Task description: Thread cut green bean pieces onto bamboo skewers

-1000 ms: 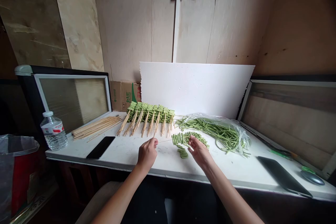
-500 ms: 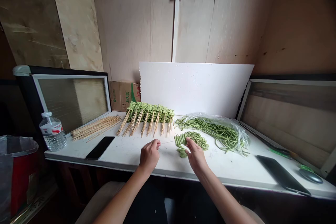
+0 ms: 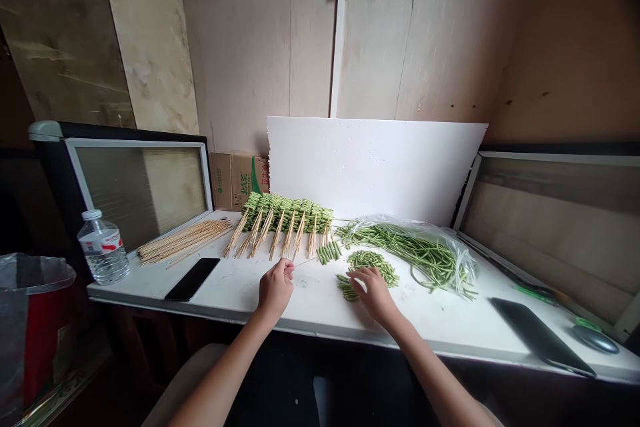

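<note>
My left hand (image 3: 277,285) is closed around the bare end of a bamboo skewer (image 3: 306,261). Threaded side by side on its far end are several short green bean pieces (image 3: 329,253), raised toward the back of the table. My right hand (image 3: 373,288) is over the near edge of a pile of cut bean pieces (image 3: 376,262), thumb and fingers apart. Beside its fingertips lies a small row of cut pieces (image 3: 345,287), partly hidden by the hand. Behind, loaded bean skewers (image 3: 285,210) are stacked with their bare sticks pointing toward me.
Loose bamboo skewers (image 3: 183,241) lie left, near a black phone (image 3: 193,279) and a water bottle (image 3: 103,250). Long uncut beans (image 3: 415,247) spill from a clear plastic bag (image 3: 463,257) at right. A dark tablet-like slab (image 3: 540,337) and a mouse (image 3: 596,339) lie far right.
The loaded skewer has moved left and back, away from the pile, with my left hand drawn slightly left. My right hand has come off the skewered pieces and is now by the loose ones.
</note>
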The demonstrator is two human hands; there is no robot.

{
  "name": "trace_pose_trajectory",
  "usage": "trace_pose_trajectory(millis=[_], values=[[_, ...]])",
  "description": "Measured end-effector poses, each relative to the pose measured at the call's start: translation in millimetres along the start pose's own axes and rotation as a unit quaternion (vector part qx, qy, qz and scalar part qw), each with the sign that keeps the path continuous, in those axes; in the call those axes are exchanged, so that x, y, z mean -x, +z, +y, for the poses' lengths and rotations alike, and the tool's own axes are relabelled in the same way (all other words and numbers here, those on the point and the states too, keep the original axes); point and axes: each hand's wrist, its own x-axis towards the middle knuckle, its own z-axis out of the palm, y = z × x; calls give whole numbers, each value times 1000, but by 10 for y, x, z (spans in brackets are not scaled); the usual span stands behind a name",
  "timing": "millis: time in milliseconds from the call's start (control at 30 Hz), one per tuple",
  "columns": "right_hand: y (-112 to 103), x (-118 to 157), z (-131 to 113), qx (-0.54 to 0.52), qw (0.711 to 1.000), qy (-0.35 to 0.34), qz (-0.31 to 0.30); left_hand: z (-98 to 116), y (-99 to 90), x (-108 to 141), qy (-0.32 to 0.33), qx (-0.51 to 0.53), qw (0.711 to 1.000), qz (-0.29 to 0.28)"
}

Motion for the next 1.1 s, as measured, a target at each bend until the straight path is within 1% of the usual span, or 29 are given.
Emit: trace_pose_trajectory(millis=[100, 200, 300, 367, 467, 533, 667, 767, 867, 967, 1100], values=[[39, 34, 74, 50, 998, -26, -5, 0, 19, 14, 3, -5, 1000, -7], [82, 53, 81, 79, 996, -47, -10, 6, 31, 27, 5, -10, 1000, -15], [109, 59, 62, 98, 994, -53, -6, 3, 41, 37, 6, -13, 1000, -19], [119, 64, 49, 93, 995, -48, -3, -1, 49, 44, 10, -15, 1000, -21], [116, 64, 31, 42, 999, -29, 9, -6, 56, 52, 12, -13, 1000, -21], [88, 42, 16, 5, 1000, -5, 27, -5, 57, 55, 13, -11, 1000, -21], [-30, -55, -41, -78, 992, 81, 57, 9, 52, 62, 22, -6, 1000, -17], [-113, -120, -93, -183, 969, 148, 73, 21, 50, 70, 32, -7, 999, -14], [-146, -148, -124, -306, 926, 203, 90, 23, 57, 81, 40, -8, 999, -11], [-150, -149, -138, -380, 894, 224, 76, 16, 73, 93, 45, -8, 999, -12], [-152, -138, -154, -435, 871, 225, 47, 9, 91, 111, 60, -12, 998, -17]])
